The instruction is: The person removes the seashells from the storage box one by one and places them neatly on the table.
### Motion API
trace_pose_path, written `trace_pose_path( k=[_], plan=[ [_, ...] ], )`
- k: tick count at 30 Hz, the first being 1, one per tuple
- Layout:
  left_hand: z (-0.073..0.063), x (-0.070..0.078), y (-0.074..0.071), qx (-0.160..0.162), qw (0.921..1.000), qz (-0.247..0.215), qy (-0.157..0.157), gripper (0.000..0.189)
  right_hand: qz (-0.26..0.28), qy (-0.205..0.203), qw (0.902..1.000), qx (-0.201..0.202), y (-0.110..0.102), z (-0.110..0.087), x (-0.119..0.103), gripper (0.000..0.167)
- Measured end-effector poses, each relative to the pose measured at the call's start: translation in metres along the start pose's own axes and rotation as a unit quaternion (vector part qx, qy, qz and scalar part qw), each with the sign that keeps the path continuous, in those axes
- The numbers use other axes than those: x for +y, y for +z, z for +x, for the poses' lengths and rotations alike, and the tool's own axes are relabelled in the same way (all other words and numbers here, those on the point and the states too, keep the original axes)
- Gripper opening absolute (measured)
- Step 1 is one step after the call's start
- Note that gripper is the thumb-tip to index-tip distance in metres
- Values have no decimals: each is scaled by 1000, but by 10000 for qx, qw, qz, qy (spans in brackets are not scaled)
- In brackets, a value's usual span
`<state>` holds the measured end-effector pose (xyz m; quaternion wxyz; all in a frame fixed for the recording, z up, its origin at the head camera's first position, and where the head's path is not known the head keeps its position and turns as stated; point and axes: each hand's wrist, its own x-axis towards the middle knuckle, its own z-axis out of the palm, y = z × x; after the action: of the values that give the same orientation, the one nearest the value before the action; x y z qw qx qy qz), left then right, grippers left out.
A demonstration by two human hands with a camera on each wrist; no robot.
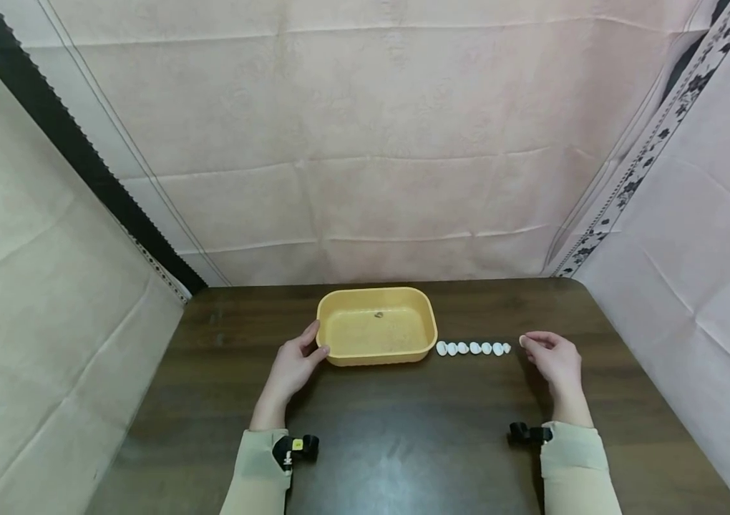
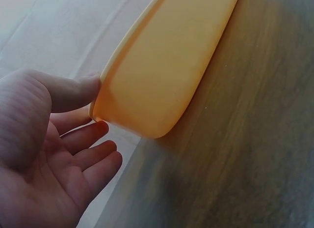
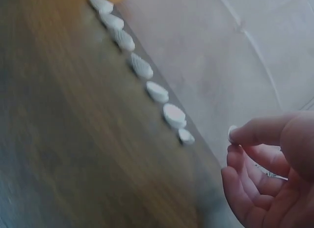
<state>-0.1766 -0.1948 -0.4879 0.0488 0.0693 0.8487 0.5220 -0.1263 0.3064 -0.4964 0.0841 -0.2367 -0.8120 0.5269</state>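
Observation:
My left hand (image 1: 294, 366) pinches the left end of a yellow plastic tray (image 1: 378, 356) at its rim. In the left wrist view the thumb lies on the rim and the other fingers of the left hand (image 2: 54, 149) are spread loosely below it. A row of several white seashells (image 1: 475, 348) runs rightward from the tray's right side. Past the right end of that row, my right hand (image 1: 553, 361) holds a small white shell (image 3: 231, 134) between thumb and fingertips, above the table. Ribbed surfaces show on some seashells (image 3: 141, 66) in the right wrist view.
A small brownish mark or bit (image 1: 378, 315) is on the tray's floor. The dark wooden table (image 1: 397, 443) ends at the back against a pale hanging cloth (image 1: 371, 214). More cloth (image 1: 693, 286) hangs along both sides.

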Motion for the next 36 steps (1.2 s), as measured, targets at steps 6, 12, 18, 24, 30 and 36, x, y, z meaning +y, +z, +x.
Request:
trace_pose_path(
  k=[6,12,18,24,30,36],
  plan=[
    [0,-2,0,-5,10000,58,-48,66,-597,21,9982,-47,-2,3,11,38],
    [0,-3,0,-3,10000,40,-49,66,-1235,-216,9921,-45,2,6,12,38],
    [-1,-4,0,-1,10000,23,-93,66,-1606,-332,9864,-116,4,6,9,38],
    [0,-4,1,41,9999,38,-135,65,-1749,-323,9839,-153,4,4,8,38],
    [1,-2,1,30,9999,86,-125,65,-1750,-253,9841,-179,4,4,8,38],
    [3,0,1,-14,9999,136,-102,66,-1769,-238,9839,-134,3,3,8,38]
  ],
)
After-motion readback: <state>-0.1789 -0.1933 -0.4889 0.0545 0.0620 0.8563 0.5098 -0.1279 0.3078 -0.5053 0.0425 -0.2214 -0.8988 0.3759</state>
